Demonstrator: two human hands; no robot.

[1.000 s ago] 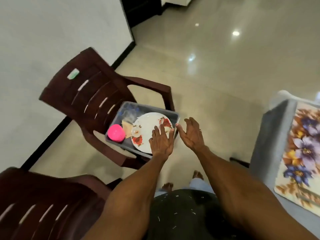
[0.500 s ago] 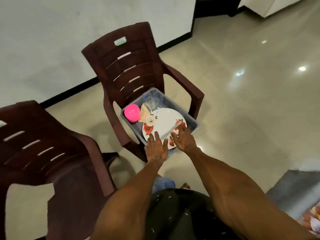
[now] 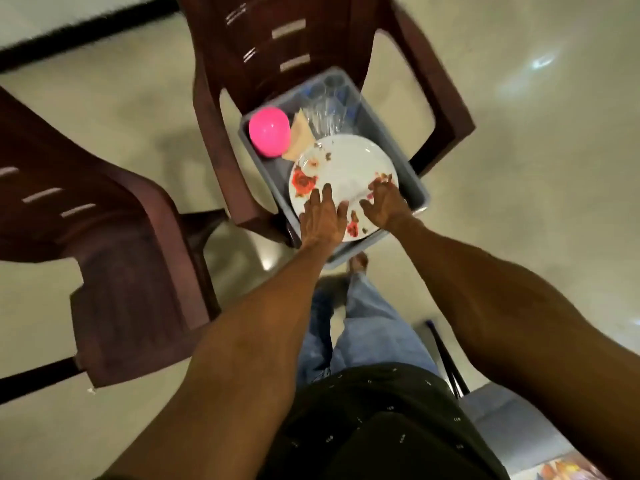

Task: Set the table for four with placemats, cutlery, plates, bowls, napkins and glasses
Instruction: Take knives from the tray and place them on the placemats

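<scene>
A grey plastic bin (image 3: pixel 414 183) sits on the seat of a dark red chair (image 3: pixel 311 39). On top of the bin's contents lies a white plate (image 3: pixel 346 164) with red flower prints. My left hand (image 3: pixel 323 216) rests flat on the plate's near left part, fingers straight. My right hand (image 3: pixel 384 202) touches the plate's near right rim with spread fingers. Behind the plate are a pink bowl (image 3: pixel 269 130), a folded beige napkin (image 3: pixel 299 135) and clear glasses (image 3: pixel 329 105).
A second dark red chair (image 3: pixel 104 244) stands at the left. The grey table corner (image 3: pixel 516 431) with a flowered placemat (image 3: pixel 564 471) shows at the bottom right. Glossy tiled floor lies all around, and my legs stand just before the bin.
The view has tilted down and closer over the bin. Both hands have come from above the bin's near edge onto the plate and stay on it.
</scene>
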